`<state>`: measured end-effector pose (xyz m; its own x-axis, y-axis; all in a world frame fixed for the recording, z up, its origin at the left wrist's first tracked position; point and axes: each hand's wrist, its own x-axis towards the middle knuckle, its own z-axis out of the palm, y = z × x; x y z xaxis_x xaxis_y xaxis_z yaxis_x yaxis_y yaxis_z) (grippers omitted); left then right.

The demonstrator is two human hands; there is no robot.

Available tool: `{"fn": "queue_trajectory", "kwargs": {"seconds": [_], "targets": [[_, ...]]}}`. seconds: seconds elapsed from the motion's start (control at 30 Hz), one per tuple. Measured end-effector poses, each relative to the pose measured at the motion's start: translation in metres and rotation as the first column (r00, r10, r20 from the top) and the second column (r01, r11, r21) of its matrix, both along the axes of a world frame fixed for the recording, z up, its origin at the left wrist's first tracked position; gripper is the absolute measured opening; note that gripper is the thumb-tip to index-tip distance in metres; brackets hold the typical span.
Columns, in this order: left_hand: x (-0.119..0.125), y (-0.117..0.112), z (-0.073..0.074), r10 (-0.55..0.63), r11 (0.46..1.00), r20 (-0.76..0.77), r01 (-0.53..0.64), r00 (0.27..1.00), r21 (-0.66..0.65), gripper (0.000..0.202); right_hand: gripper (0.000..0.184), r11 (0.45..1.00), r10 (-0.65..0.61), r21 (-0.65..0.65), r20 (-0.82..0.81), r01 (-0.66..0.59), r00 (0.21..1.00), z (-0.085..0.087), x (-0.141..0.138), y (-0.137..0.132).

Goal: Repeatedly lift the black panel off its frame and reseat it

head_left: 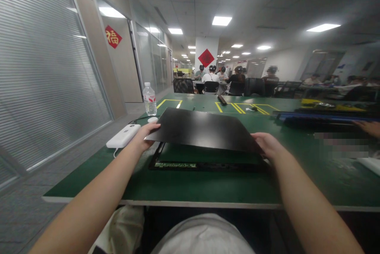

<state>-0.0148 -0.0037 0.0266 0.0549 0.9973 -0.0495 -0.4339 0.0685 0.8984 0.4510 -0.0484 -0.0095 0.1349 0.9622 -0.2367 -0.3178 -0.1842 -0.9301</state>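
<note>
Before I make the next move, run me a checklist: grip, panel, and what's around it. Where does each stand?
1. Both hands on the panel: ok. The left hand grips one end of the black panel, the right hand the other.
2. Panel free of the black frame all round: cannot tell; the far edges are hidden.
3. Green circuit strip visible: ok, along the frame's near side.
4. Panel's underside undamaged: cannot tell; it faces away.
5. Water bottle upright: ok, beyond the left hand.
6. White device untouched by the left arm: cannot tell; they overlap closely in view.
</note>
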Motion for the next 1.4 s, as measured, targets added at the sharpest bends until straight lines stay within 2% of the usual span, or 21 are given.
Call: {"fn": "queue_trajectory", "kwargs": {"seconds": [0.07, 0.13, 0.23, 0.37, 0.53, 0.67, 0.9, 1.4], "targets": [[0.001, -0.002, 0.002, 0.005, 1.0, -0.02, -0.004, 1.0, 0.03, 0.031, 0.019, 0.999, 0.0, -0.049, -0.06, -0.003, 0.998, 0.001, 0.002, 0.003], [0.002, -0.004, 0.003, 0.027, 0.999, -0.044, -0.025, 0.999, 0.045, 0.031, 0.02, 0.997, -0.036, -0.071, -0.05, 0.033, 0.998, 0.0, 0.004, 0.005], [0.004, -0.007, 0.004, 0.052, 0.998, -0.066, -0.048, 0.996, 0.051, 0.032, 0.022, 0.989, -0.123, -0.078, 0.043, 0.126, 0.992, 0.0, 0.003, 0.007], [0.006, -0.009, 0.004, 0.08, 0.995, -0.094, -0.074, 0.992, 0.063, 0.031, 0.02, 0.962, -0.266, -0.021, 0.171, 0.274, 0.949, 0.002, 0.0, 0.004], [0.009, -0.011, 0.0, 0.075, 0.993, -0.143, -0.061, 0.987, 0.099, 0.035, 0.017, 0.933, -0.351, 0.03, 0.286, 0.358, 0.892, 0.005, -0.003, -0.003], [0.011, -0.012, -0.003, 0.054, 0.989, -0.174, -0.029, 0.983, 0.142, 0.037, 0.016, 0.922, -0.375, 0.071, 0.408, 0.38, 0.832, 0.003, -0.002, -0.003], [0.011, -0.009, -0.009, 0.066, 0.994, -0.258, -0.042, 0.964, 0.099, 0.037, 0.014, 0.924, -0.364, 0.131, 0.592, 0.36, 0.719, -0.003, 0.0, -0.001], [0.012, -0.005, -0.018, 0.016, 0.999, -0.365, -0.002, 0.931, 0.037, 0.027, 0.013, 0.908, -0.393, 0.139, 0.614, 0.396, 0.685, -0.005, 0.002, -0.002]]}}
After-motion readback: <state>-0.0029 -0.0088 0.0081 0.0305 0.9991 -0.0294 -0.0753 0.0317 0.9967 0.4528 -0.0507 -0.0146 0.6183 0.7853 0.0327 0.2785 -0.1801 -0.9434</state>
